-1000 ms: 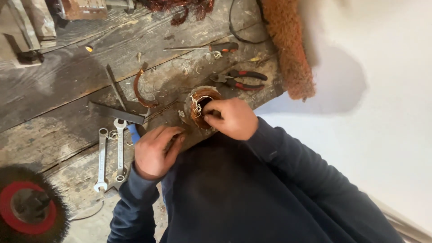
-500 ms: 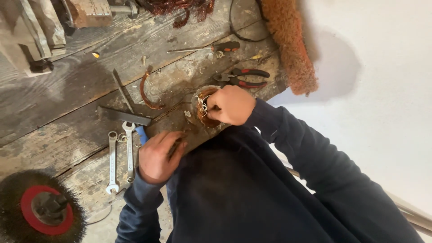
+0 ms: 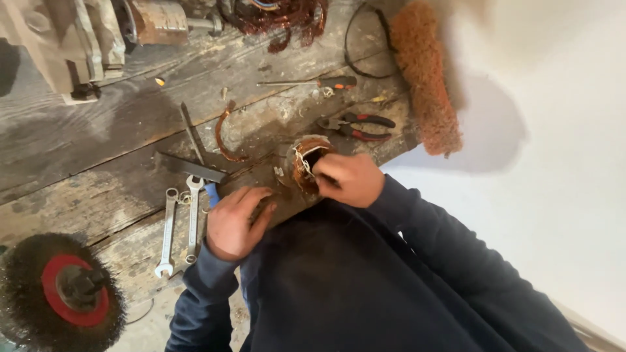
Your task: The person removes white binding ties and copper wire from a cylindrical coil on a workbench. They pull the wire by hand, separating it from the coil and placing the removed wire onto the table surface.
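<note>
A round motor stator with copper windings and white ties (image 3: 305, 160) stands on the edge of a worn wooden workbench (image 3: 98, 130). My right hand (image 3: 349, 179) is at its right rim, fingers curled and reaching into the windings; what it pinches is hidden. My left hand (image 3: 236, 221) rests on the bench edge to the left of the stator, fingers loosely bent, its fingertips near the stator's base. Nothing shows in that hand.
Two combination wrenches (image 3: 179, 225) lie left of my left hand, with a flat metal bar (image 3: 189, 166) and a curved copper strip (image 3: 225, 133) behind. Red-handled pliers (image 3: 358, 125) and a screwdriver (image 3: 313, 81) lie farther back. A wire brush wheel (image 3: 62, 293) sits lower left.
My right hand moved up to the stator's rim, then came back down to its right side. My left hand stayed on the bench edge. The view shifted slightly.
</note>
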